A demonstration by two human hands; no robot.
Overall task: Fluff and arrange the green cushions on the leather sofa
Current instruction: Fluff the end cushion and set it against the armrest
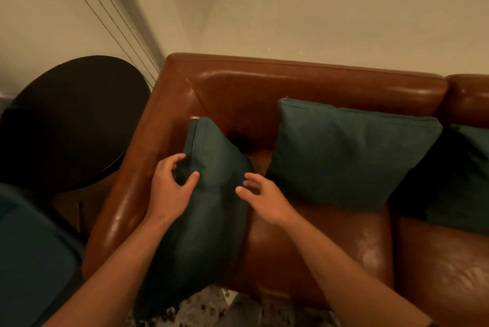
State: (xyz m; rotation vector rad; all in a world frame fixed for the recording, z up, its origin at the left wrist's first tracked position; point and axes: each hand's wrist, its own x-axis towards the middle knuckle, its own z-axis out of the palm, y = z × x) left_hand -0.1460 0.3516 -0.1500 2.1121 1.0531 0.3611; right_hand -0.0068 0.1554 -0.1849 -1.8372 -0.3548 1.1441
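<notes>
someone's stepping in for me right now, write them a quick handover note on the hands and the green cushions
Left hand: fingers curled, pinching the left edge of the near cushion.
Right hand: open, fingers loosely spread at that cushion's right edge; whether it touches is unclear.
Near cushion stands on edge against the sofa arm, zipper at top, lower end hanging past the seat front.
Second cushion leans on the backrest; third cushion lies at the right edge, partly out of view.
Left: finish fluffing the near cushion, set it against the corner, check the third.

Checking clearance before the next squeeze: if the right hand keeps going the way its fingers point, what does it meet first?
Most likely the right side of the near green cushion: the right hand has its fingers curled toward it, close by. Depth is unclear.
</notes>
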